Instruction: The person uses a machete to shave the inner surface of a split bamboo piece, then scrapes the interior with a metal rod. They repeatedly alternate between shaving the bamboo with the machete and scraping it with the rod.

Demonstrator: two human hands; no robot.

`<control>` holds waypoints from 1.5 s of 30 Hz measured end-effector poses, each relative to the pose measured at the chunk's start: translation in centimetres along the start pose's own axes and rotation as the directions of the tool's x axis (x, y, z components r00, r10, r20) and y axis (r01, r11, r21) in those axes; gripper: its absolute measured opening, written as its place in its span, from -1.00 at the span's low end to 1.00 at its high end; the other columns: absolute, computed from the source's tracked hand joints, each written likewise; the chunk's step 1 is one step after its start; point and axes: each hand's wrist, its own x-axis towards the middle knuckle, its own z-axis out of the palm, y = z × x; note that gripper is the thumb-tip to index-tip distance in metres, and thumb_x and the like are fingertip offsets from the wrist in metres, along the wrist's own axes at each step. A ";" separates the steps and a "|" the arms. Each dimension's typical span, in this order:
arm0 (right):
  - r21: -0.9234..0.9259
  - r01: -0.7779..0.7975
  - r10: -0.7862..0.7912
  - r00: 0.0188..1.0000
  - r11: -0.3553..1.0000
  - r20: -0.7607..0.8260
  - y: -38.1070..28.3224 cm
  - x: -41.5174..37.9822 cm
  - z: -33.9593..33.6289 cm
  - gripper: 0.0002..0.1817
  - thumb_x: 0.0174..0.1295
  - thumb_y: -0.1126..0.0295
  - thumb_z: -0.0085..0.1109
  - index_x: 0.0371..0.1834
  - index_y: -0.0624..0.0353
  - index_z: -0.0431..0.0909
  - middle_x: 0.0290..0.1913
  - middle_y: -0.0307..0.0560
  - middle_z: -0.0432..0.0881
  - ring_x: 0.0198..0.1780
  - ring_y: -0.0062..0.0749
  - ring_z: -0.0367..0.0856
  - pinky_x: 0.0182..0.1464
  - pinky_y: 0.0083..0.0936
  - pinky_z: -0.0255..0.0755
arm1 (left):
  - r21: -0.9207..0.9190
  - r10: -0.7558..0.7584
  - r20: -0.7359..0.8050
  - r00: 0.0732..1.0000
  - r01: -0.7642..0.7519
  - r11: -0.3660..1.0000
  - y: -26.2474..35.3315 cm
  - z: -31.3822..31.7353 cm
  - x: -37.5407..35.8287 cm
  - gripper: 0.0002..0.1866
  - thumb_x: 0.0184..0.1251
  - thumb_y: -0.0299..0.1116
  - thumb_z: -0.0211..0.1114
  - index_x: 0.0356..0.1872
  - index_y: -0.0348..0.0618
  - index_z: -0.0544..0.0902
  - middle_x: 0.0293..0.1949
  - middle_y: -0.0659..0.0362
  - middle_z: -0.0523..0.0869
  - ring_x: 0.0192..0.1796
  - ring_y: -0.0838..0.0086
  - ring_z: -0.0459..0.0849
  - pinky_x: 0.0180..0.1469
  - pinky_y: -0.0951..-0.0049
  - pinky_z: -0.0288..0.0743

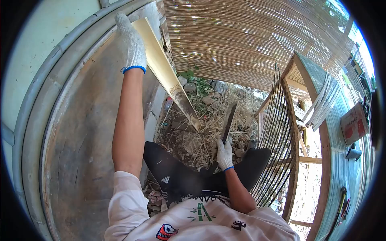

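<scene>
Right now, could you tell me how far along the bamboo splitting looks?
Shavings litter the ground and finished slats lie on the bench, so some is done. The left hand holds a bamboo piece upright, the right hand a blade, apart from it.

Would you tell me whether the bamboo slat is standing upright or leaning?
Leaning. The left hand grips the bamboo slat near its top, and its lower end slants down toward the ground litter, near the knife.

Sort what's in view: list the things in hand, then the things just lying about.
In hand:
- bamboo slat, gripped by the left hand
- knife, gripped by the right hand

Lying about:
- bamboo shavings on the ground
- bundle of strips
- red box
- wooden frame
</scene>
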 end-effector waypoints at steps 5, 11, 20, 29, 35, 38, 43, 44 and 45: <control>0.188 -0.095 0.099 0.995 0.978 -0.009 -0.3 0.9 -1.7 -0.67 0.56 0.24 0.05 0.27 0.11 0.38 -0.25 -0.18 0.56 -0.36 -0.45 0.61 -0.43 -0.44 0.60 | 0.110 0.055 -0.041 0.998 -0.050 0.993 -9.0 -4.4 -2.8 -0.15 0.55 0.26 0.04 0.48 -0.37 0.30 0.34 -0.06 0.54 0.32 0.28 0.53 0.39 0.34 0.36; 0.177 -0.160 0.159 0.987 0.971 0.021 2.7 -1.1 -2.9 -0.64 0.55 0.20 0.06 0.25 0.19 0.49 -0.29 -0.22 0.58 -0.36 -0.51 0.59 -0.36 -0.48 0.55 | -0.075 -0.316 -0.045 0.948 0.313 0.947 -14.0 -7.9 -7.5 -0.20 0.63 0.21 -0.07 0.53 -0.34 0.27 0.41 -0.11 0.48 0.38 0.21 0.52 0.48 0.29 0.30; -0.066 -0.080 0.076 0.996 0.995 -0.056 3.6 0.2 0.3 -0.71 0.57 0.16 0.05 0.07 0.15 0.55 -0.46 -0.33 0.49 -0.49 -0.61 0.48 -0.44 -0.58 0.40 | -0.455 0.017 -0.106 0.994 -0.064 0.888 -4.8 -10.6 -6.1 -0.29 0.49 0.34 0.05 -0.08 -0.29 0.51 -0.25 0.03 0.58 -0.19 0.25 0.57 0.00 0.20 0.53; 0.260 -0.003 0.011 0.999 0.966 -0.030 -6.1 4.9 3.6 -0.53 0.50 0.10 0.18 0.30 0.16 0.46 -0.30 -0.25 0.61 -0.54 -0.60 0.49 -0.54 -0.54 0.45 | -0.630 0.115 -0.293 0.949 -0.282 0.724 0.7 -12.6 -10.1 -0.39 0.43 0.29 0.16 -0.05 -0.16 0.50 -0.23 0.09 0.60 -0.13 0.22 0.63 0.13 0.02 0.53; 0.492 0.099 -0.081 0.995 0.865 -0.058 -12.3 7.1 2.8 -0.43 0.44 -0.01 0.24 0.33 0.13 0.40 -0.13 -0.16 0.62 -0.49 -0.55 0.51 -0.49 -0.43 0.51 | -0.711 -0.006 -0.215 0.977 -0.152 0.686 -1.3 -12.9 -12.7 -0.45 0.52 0.18 0.02 0.00 -0.19 0.49 -0.14 0.06 0.62 -0.02 0.17 0.61 0.19 0.00 0.50; 0.567 0.162 -0.071 0.981 0.808 -0.180 -13.4 6.9 1.9 -0.51 0.38 -0.04 0.32 0.09 0.06 0.42 -0.15 -0.20 0.56 -0.50 -0.53 0.51 -0.50 -0.44 0.50 | -0.771 -0.005 -0.107 0.994 -0.080 0.632 -2.3 -12.5 -14.1 -0.50 0.52 0.15 0.03 -0.05 -0.17 0.46 -0.23 0.12 0.54 -0.11 0.25 0.55 0.17 0.07 0.48; 0.565 0.207 -0.074 0.966 0.798 -0.248 -13.5 6.8 0.2 -0.59 0.38 0.01 0.33 0.01 0.06 0.48 -0.25 -0.23 0.57 -0.51 -0.56 0.51 -0.54 -0.48 0.49 | -0.812 0.084 0.006 0.996 -0.044 0.581 -4.2 -12.3 -15.8 -0.55 0.55 0.16 0.09 -0.24 -0.04 0.34 -0.39 0.27 0.36 -0.29 0.44 0.38 0.09 0.23 0.38; 0.547 0.208 -0.084 0.966 0.811 -0.244 -13.6 6.9 0.0 -0.62 0.38 0.03 0.33 0.00 0.04 0.49 -0.31 -0.26 0.53 -0.51 -0.54 0.51 -0.55 -0.47 0.49 | -0.814 0.078 0.012 0.997 -0.036 0.579 -4.8 -12.6 -16.2 -0.55 0.55 0.16 0.09 -0.24 -0.04 0.34 -0.39 0.27 0.36 -0.29 0.44 0.38 0.09 0.23 0.38; 0.546 0.215 -0.087 0.964 0.810 -0.252 -13.8 7.0 -0.3 -0.62 0.38 0.03 0.33 0.00 0.04 0.49 -0.31 -0.26 0.53 -0.51 -0.54 0.51 -0.55 -0.47 0.49 | -0.844 0.056 0.025 0.998 -0.009 0.537 -5.7 -12.9 -16.6 -0.55 0.55 0.16 0.08 -0.23 -0.04 0.35 -0.38 0.27 0.37 -0.26 0.45 0.39 0.15 0.22 0.38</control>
